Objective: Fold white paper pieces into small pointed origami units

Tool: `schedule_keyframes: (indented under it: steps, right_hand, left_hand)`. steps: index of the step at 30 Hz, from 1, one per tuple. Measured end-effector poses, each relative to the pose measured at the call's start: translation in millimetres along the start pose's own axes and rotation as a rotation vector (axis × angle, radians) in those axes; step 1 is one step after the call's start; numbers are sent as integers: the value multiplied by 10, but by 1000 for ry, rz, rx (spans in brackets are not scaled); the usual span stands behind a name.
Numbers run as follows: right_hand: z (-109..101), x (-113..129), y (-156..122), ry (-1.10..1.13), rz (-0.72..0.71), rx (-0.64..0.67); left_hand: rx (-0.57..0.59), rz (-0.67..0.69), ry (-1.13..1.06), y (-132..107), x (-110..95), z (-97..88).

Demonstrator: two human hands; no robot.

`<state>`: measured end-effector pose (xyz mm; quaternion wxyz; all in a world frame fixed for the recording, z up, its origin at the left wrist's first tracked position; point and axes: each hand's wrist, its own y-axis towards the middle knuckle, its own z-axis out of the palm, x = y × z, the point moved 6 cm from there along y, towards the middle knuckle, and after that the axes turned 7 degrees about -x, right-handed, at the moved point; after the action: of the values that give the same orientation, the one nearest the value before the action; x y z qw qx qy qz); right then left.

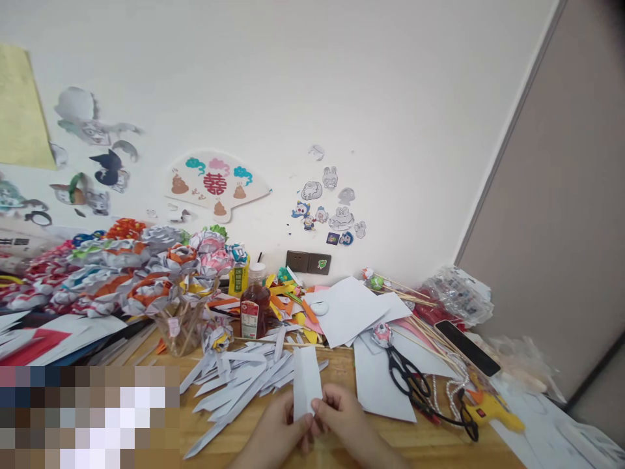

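Note:
Both my hands meet low in the middle of the view over a wooden table (430, 443). My left hand (276, 430) and my right hand (344, 420) each pinch the bottom edge of a folded white paper strip (306, 381), which stands upright between them. Fingers of both hands are closed on the paper. Just behind it lies a heap of several folded white paper strips (244, 384).
Black scissors (407, 374) and a yellow glue gun (493, 407) lie to the right, near wooden skewers (430, 329) and a black phone (466, 345). A dark drink bottle (254, 306), a cup of sticks (180, 326) and piled paper flowers (122, 267) sit behind. White sheets (351, 309) lie beyond.

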<state>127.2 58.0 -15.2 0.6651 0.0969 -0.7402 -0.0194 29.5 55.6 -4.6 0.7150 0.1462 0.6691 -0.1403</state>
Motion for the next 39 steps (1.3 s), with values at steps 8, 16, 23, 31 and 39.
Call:
schedule_keyframes:
  steps: [8,16,23,31,39]
  right_hand:
    - [-12,-41,5,-2,-5,31]
    - [19,32,-31,-10,-23,67]
    - [17,39,-39,-51,-27,37]
    - [3,-50,-16,-110,1,-6]
    - [1,-44,-38,-143,9,-38]
  left_hand:
    - [47,-17,-39,40,53,-7]
    - [77,-5,-58,38,31,7]
    - [79,-5,-58,38,8,13]
    - [44,-36,-26,27,-17,1]
    - [30,-53,-1,33,73,5]
